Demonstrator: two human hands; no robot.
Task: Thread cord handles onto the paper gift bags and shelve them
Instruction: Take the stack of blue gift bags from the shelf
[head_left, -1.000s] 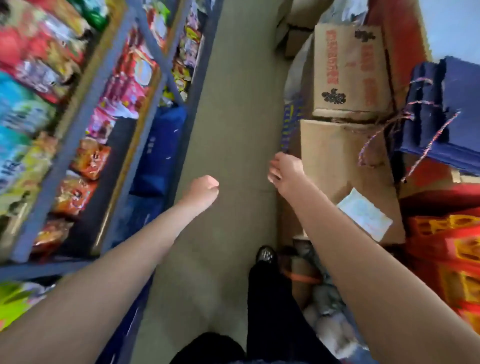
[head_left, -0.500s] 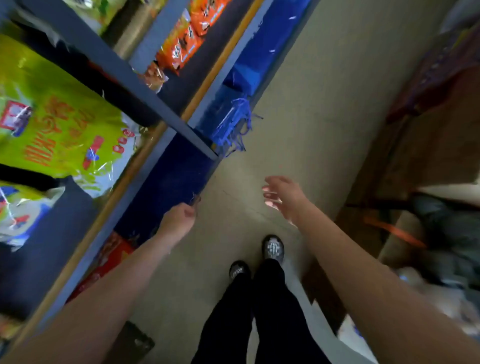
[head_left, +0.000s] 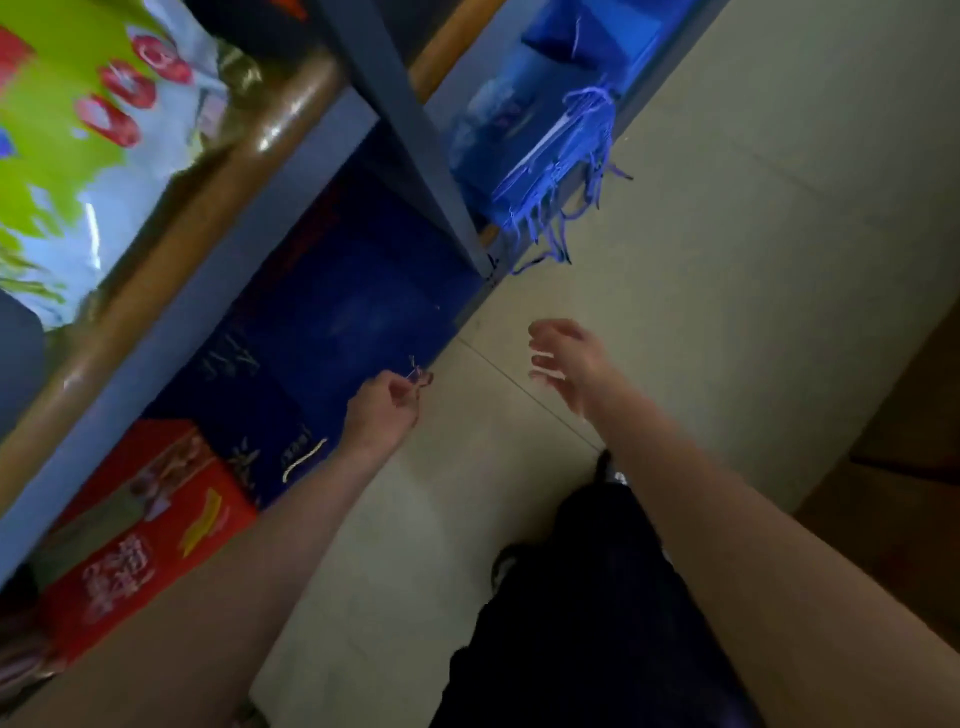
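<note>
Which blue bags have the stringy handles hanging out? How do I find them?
Start at the slanted blue post of the shelf rack and look just to its right, down on the bottom shelf by the floor. There lies a stack of bright blue gift bags. Only this stack has a bunch of blue cord handles spilling over the shelf edge toward the floor.

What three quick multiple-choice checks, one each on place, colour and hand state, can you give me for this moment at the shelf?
1. Where are the bags with cord handles?
A. bottom shelf
B. aisle floor
C. in a hand

2. What colour are those cords?
A. red
B. blue
C. white

3. What is the right hand doing?
A. gripping a bag
B. pinching a cord
C. open, holding nothing

Answers:
1 A, they lie in the bottom shelf bay, cords hanging over the edge.
2 B, cords match the blue bags.
3 C, its fingers are spread over the floor; the left hand pinches a thin cord piece.
</note>
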